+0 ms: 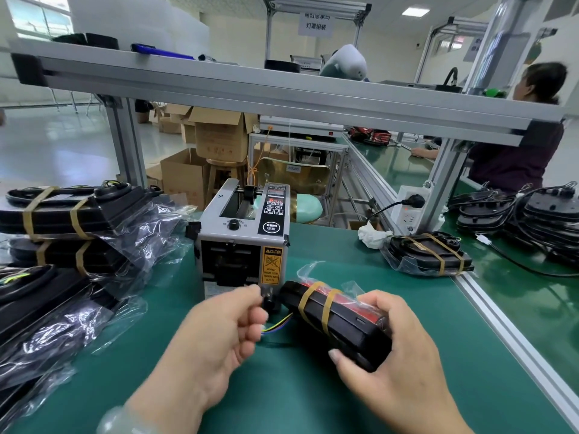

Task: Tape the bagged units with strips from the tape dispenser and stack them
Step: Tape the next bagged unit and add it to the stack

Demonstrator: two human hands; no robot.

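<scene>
A black bagged unit (341,324) with a red face and two tan tape bands is held above the green mat, tilted. My right hand (385,346) grips its near end. My left hand (225,327) pinches the black cable end at the unit's left tip, where coloured wires (277,325) stick out. The grey tape dispenser (241,242) stands just behind my hands, its outlet facing me. A stack of taped bagged units (62,220) lies at the left. One more taped unit (429,255) rests at the right.
Loose bagged units in crinkled plastic (47,324) crowd the left edge. A pile of unbagged black units with cables (532,220) sits beyond the aluminium rail (507,324) at the right. A power strip (410,211) hangs on the frame post. Another person sits far right.
</scene>
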